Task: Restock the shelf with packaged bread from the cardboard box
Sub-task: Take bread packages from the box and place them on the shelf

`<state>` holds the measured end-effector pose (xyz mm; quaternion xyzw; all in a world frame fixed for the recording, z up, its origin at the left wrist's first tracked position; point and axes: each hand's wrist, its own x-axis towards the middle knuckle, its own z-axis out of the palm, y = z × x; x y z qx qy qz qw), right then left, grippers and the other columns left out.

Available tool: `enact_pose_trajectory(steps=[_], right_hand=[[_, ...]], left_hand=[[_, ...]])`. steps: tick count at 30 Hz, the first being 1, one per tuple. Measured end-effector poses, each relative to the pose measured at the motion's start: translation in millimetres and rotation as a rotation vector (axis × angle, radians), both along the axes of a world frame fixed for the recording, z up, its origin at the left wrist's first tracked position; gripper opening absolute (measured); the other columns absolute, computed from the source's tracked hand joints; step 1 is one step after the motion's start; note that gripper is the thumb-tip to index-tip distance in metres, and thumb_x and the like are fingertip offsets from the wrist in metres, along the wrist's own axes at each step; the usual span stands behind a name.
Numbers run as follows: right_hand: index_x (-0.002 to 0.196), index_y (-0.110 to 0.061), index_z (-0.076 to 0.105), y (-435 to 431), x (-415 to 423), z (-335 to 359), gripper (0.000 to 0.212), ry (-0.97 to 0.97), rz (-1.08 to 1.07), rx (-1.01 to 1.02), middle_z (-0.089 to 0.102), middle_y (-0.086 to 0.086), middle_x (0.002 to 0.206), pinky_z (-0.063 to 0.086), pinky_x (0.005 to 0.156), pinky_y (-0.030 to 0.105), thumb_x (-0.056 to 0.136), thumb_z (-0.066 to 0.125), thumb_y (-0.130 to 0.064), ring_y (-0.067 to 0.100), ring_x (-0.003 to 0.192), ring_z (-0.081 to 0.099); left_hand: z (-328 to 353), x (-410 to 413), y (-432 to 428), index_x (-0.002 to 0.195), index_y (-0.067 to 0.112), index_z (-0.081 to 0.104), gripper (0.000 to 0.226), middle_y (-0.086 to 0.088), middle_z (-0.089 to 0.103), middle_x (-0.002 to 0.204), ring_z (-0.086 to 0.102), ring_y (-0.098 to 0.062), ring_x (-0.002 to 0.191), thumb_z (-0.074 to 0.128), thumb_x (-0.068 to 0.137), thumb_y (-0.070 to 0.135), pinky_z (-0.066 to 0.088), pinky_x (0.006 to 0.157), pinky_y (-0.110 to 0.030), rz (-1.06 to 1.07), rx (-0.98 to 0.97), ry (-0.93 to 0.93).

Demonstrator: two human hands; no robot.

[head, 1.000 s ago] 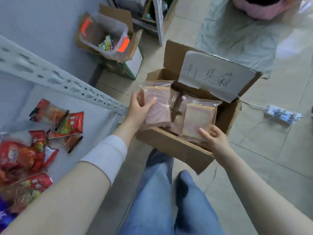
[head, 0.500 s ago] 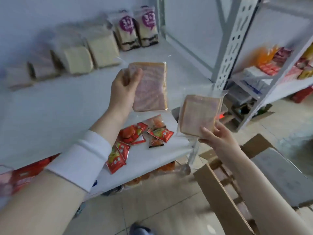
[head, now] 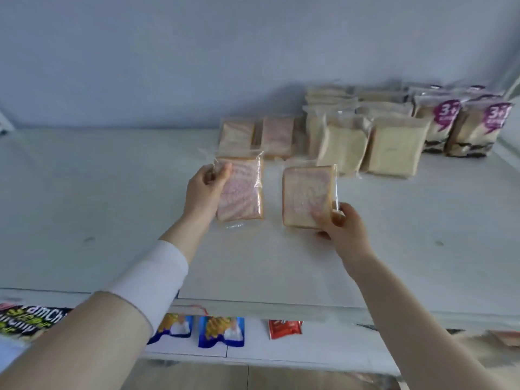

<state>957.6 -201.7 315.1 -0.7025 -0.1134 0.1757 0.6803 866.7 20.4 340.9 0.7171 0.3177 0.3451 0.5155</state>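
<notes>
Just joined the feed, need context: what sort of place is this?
Likely a small shop or its stockroom. A white shelf holds rows of packaged bread against the wall, and snack packets lie on the lower shelf beneath it.

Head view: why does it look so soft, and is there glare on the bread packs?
Head view: soft all over, blurriest on the back packs; flat light, faint shadows; small glints on the left pack and right pack wraps.
</notes>
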Motion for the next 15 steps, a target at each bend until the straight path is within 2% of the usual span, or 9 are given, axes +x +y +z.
enact_pose_trajectory(steps=[2,4,8,11,13,15], right_hand=[[0.093,-0.020,0.050,34.5,17.6,-0.7,0.030,-0.023,-0.017,-0.032,0.058,-0.004,0.081,0.048,0.049,0.015,0.077,0.073,-0.033,0.006,0.062,0.055],[0.092,-0.021,0.047,66.9,41.2,1.7,0.031,-0.052,-0.042,-0.047,0.057,-0.004,0.084,0.049,0.056,0.020,0.079,0.071,-0.034,0.009,0.066,0.054],[0.114,-0.015,0.040,119.6,80.8,0.9,0.046,-0.149,-0.114,-0.138,0.047,-0.012,0.081,0.037,0.067,0.024,0.082,0.068,-0.032,0.014,0.076,0.048],[0.118,-0.003,0.041,141.4,91.8,-8.0,0.046,-0.260,-0.168,-0.274,0.053,0.006,0.106,0.033,0.079,0.024,0.086,0.063,-0.026,0.026,0.101,0.046],[0.117,0.000,0.044,151.8,93.1,-12.6,0.044,-0.334,-0.224,-0.399,0.045,0.015,0.121,0.030,0.097,0.032,0.087,0.061,-0.027,0.031,0.117,0.038],[0.120,0.000,0.045,158.8,91.7,-13.6,0.046,-0.379,-0.270,-0.457,0.039,0.017,0.126,0.025,0.105,0.032,0.087,0.061,-0.026,0.032,0.123,0.034]], left_hand=[[-4.1,17.7,23.0,0.072,0.020,0.054,0.023,0.010,0.052,0.068,0.048,-0.004,0.062,0.062,0.085,0.038,0.035,0.050,-0.007,0.041,0.009,0.022],[-4.0,40.3,42.8,0.086,0.017,0.054,0.022,0.013,0.052,0.070,0.049,-0.001,0.064,0.065,0.083,0.036,0.037,0.054,-0.005,0.082,0.017,0.025],[-6.5,81.1,70.9,0.104,0.014,0.050,0.036,0.012,0.055,0.076,0.054,-0.010,0.075,0.069,0.081,0.034,0.041,0.069,-0.015,0.175,0.038,-0.008],[-12.2,102.0,82.4,0.104,0.010,0.054,0.036,0.003,0.056,0.088,0.052,-0.014,0.081,0.067,0.082,0.035,0.037,0.071,-0.015,0.234,0.128,0.040],[-17.1,110.8,91.0,0.103,0.009,0.057,0.038,-0.006,0.058,0.100,0.052,-0.021,0.094,0.064,0.082,0.040,0.038,0.082,-0.023,0.275,0.247,0.124],[-20.8,115.4,96.8,0.107,0.008,0.058,0.044,-0.011,0.057,0.110,0.049,-0.027,0.108,0.061,0.083,0.045,0.036,0.090,-0.030,0.314,0.349,0.232]])
